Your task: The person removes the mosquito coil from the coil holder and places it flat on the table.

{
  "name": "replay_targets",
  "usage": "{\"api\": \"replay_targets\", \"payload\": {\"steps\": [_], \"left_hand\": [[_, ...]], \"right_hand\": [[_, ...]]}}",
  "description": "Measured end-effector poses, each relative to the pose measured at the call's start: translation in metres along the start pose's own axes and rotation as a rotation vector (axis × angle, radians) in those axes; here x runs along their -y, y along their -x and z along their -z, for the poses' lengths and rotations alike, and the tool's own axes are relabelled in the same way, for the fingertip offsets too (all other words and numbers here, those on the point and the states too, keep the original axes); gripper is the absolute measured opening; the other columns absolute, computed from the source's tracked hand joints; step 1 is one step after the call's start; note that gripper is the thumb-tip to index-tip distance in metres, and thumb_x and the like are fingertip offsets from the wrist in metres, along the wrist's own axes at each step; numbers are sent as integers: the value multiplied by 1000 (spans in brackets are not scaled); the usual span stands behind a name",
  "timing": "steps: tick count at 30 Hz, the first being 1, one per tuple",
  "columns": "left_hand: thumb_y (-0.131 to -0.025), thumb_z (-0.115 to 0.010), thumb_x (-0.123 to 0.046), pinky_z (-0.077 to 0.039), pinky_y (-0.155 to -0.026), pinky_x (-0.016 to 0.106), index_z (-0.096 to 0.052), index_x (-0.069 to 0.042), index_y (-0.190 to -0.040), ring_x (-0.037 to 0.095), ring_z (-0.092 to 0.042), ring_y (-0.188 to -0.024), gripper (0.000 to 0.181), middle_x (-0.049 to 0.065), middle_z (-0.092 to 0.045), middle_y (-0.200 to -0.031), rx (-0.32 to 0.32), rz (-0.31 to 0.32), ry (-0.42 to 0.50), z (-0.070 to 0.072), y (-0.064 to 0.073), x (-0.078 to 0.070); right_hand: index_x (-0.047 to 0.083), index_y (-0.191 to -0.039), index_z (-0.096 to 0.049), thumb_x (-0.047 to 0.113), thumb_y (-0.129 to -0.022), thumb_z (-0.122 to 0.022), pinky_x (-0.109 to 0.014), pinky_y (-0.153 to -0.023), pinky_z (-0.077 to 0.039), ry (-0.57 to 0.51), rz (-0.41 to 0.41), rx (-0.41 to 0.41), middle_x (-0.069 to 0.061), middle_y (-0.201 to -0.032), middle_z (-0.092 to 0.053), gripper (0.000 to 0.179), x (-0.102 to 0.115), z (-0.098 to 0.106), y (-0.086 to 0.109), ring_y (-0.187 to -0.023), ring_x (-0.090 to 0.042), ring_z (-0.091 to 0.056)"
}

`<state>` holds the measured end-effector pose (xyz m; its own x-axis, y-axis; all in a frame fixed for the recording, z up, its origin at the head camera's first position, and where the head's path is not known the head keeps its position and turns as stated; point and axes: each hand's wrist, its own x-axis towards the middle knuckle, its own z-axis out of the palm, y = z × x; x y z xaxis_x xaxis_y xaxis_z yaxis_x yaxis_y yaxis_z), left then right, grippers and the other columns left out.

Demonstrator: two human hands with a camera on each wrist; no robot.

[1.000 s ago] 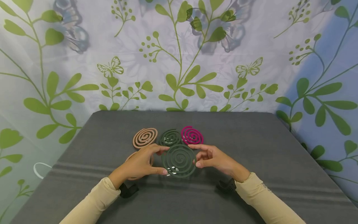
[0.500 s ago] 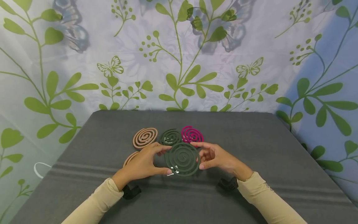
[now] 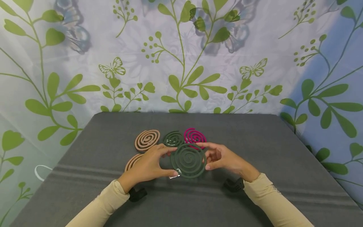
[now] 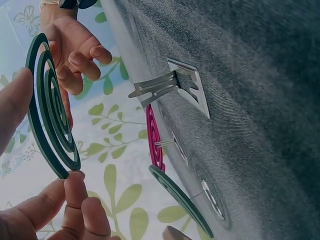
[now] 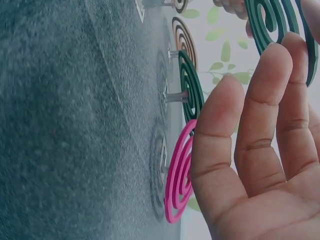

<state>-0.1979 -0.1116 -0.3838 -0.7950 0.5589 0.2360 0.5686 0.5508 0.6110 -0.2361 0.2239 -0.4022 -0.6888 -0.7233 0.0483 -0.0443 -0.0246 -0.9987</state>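
A dark green mosquito coil (image 3: 188, 160) is held flat between both hands above the grey table. My left hand (image 3: 147, 164) grips its left edge with thumb and fingers. The right hand (image 3: 225, 160) has thumb and fingers at the right edge. Below the coil a bare metal stand (image 4: 155, 87) rises from the tabletop, mostly hidden in the head view. Behind stand a second green coil (image 3: 173, 139) and a pink coil (image 3: 195, 136), each raised on its own metal stand. The left hand partly covers a tan coil (image 3: 131, 161).
Another tan coil (image 3: 147, 139) sits at the back left of the grey cloth-covered table (image 3: 255, 135). A leaf-patterned curtain (image 3: 181, 56) hangs behind the table. A white loop (image 3: 38, 173) shows by the left edge.
Both hands and the held green coil have shifted to the right and slightly away from me. More of the tan coil near the left hand shows.
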Motion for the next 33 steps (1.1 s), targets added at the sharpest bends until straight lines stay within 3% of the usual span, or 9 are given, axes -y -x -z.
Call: {"api": "replay_targets", "payload": {"steps": [10, 15, 26, 33], "left_hand": [[-83, -96, -44, -49, -83, 39, -68, -11, -147, 25, -64, -100, 77, 5, -69, -113, -41, -23, -122, -4, -6, -7], [-83, -95, -46, -52, -87, 43, -69, -12, -146, 23, -65, -103, 77, 0, -68, -111, -43, -10, -151, -4, -8, -10], [-81, -95, -49, -52, -84, 40, -70, -15, -145, 17, -63, -99, 77, -2, -67, -108, -81, 5, -201, -10, -17, -19], [-82, -96, -46, -53, -85, 40, -67, -14, -149, 22, -64, -103, 80, 4, -68, -113, -82, 25, -159, -13, -22, -24]], "right_hand": [[-6, -165, -35, -4, -94, -80, -32, -76, -60, 37, 8, 17, -2, -100, -71, 84, 2, 10, 4, -85, -15, -71], [-7, -165, -35, -3, -94, -79, -33, -77, -60, 63, -1, 8, -2, -99, -70, 83, 2, 13, 5, -86, -16, -71], [2, -166, -39, -4, -97, -75, -33, -79, -61, 52, 57, 58, -3, -103, -73, 78, 4, 26, 10, -91, -16, -73], [12, -166, -44, -8, -99, -72, -32, -79, -61, 41, 93, 89, -1, -105, -74, 76, 5, 35, 12, -93, -14, -72]]}}
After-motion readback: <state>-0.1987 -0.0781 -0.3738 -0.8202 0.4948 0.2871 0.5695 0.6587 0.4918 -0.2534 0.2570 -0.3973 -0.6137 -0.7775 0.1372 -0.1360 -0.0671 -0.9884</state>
